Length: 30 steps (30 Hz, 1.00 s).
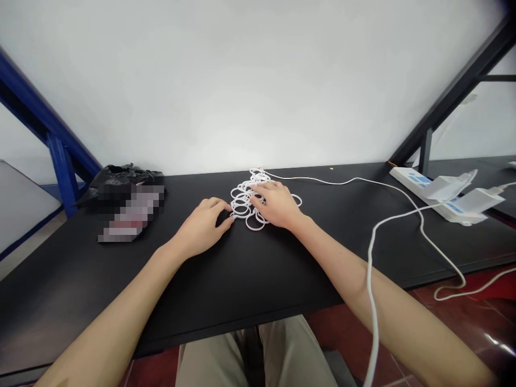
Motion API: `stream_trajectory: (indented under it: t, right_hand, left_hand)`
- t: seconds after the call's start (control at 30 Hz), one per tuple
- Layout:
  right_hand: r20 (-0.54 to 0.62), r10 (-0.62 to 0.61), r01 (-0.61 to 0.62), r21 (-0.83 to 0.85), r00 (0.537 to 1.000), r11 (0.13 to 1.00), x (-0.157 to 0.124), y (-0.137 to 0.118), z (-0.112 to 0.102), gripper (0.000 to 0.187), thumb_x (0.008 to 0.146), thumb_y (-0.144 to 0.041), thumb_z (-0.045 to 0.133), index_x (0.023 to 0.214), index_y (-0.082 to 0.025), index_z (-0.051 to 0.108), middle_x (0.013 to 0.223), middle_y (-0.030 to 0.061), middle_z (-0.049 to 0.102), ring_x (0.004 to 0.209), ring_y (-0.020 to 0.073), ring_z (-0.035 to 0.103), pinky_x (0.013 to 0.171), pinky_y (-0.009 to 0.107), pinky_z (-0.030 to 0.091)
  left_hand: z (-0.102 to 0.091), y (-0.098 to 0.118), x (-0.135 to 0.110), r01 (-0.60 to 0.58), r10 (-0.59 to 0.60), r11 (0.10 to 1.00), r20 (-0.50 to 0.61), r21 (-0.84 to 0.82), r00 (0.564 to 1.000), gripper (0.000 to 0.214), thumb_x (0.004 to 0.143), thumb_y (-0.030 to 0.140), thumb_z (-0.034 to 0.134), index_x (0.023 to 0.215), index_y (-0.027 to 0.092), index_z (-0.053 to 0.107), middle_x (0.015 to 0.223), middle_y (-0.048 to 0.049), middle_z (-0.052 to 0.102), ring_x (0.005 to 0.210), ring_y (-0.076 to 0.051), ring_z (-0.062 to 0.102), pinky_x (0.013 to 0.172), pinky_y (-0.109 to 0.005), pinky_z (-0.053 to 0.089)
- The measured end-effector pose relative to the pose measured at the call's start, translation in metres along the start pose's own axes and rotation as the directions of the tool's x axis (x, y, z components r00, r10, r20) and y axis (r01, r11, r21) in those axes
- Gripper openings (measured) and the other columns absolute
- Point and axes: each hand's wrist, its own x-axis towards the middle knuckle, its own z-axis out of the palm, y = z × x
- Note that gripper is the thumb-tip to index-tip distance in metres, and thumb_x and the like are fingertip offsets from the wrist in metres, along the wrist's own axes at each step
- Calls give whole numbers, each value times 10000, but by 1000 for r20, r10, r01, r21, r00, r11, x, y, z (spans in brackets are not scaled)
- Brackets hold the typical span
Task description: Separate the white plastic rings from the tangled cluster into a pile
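Note:
A tangle of white cable loops (244,200) lies on the black table (242,279) near the wall. My right hand (274,204) rests palm down on top of the tangle, its fingers pointing left and pressed onto the loops. My left hand (203,228) lies on the table just left of the pile, fingers curled, with the fingertips touching the pile's left edge. From the far side of the tangle, one white cable (342,181) runs off to the right.
A white power strip (439,196) with white plugs sits at the right end of the table. Another white cable (373,279) hangs over the front edge across my right forearm. A black bag (121,177) and a dark packet lie at the left.

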Motion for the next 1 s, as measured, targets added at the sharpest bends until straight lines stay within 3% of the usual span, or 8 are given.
stream_trajectory:
  t: [0.17,0.37,0.57,0.83,1.0]
  right_hand:
    - [23,-105,103,75,994,992,0,-3,-1,492,990,-390,399,1414,-168,513,1351,88,621,1341,293,431,1124,453,307]
    - [-16,1,-1,22,1000,1000,1,0,-1,480,986,-398,415,1363,-130,541,1370,137,589,1298,319,474,1084,468,347]
    - [24,-99,99,21,995,995,0,0,1,475,982,-473,414,1280,-164,617,1354,119,597,1298,306,468,1107,467,327]
    - [33,14,-13,-18,999,1000,-3,-4,-3,505,979,-524,393,1171,-159,683,1337,157,555,1236,329,496,1043,488,385]
    - [5,15,-15,12,1000,1000,-2,-4,-4,478,975,-526,403,1064,-164,702,1267,139,572,1176,306,518,1016,473,408]
  left_hand:
    - [-1,3,0,48,-48,999,-3,-14,999,281,919,445,501,1058,212,575,1164,-65,628,1122,-261,529,975,-423,446]
    - [-1,5,-1,98,-98,995,-5,-2,995,405,913,497,496,1176,190,522,1215,-92,608,1170,-280,517,977,-433,447]
    - [0,5,-1,87,-87,996,-13,-1,996,492,912,512,489,1281,186,497,1301,-97,561,1211,-280,506,1018,-440,441]
    - [3,3,-1,53,-53,998,18,19,998,641,917,590,457,1438,218,435,1518,-90,400,1387,-296,352,1136,-465,355]
    - [5,2,-1,48,-51,996,31,79,998,599,941,583,416,1423,233,483,1502,-85,442,1384,-296,355,1148,-487,329]
